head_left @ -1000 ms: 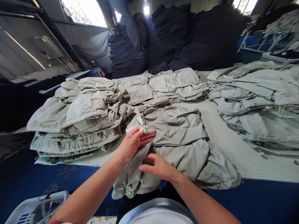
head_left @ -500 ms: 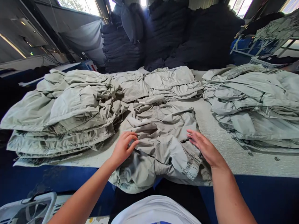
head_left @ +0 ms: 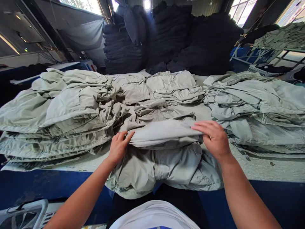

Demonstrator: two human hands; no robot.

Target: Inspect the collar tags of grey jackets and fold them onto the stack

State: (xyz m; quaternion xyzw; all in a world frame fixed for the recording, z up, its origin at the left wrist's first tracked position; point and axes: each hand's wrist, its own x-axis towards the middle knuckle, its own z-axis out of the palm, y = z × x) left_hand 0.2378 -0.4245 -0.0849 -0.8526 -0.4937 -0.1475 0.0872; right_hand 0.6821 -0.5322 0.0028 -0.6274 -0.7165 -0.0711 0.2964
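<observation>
Pale sage-green, thin and slightly glossy woven cloth makes up the garment (head_left: 164,152) lying at the near edge of the white textured work table (head_left: 262,165), its lower part drooping over the blue front edge toward the person. Both bare hands are on a folded-over band of it that runs crosswise between them. The left hand (head_left: 118,147) has its fingers closed together on the left end of the fold, pinching the cloth, while the right hand (head_left: 214,138) lies flat, fingers together and spread over the right end, pressing rather than gripping; held at both ends this way, the fold stays straight and taut. To the left sits a tall stack of folded grey-green garments (head_left: 54,121), touching the one in hand, and to the right, apart from it, a looser heap of the same garments (head_left: 257,105). More of them lie flat toward the back of the table (head_left: 166,86). Behind rise dark navy piles of folded cloth (head_left: 171,38), and a white plastic basket (head_left: 26,213) shows at the lower left.
</observation>
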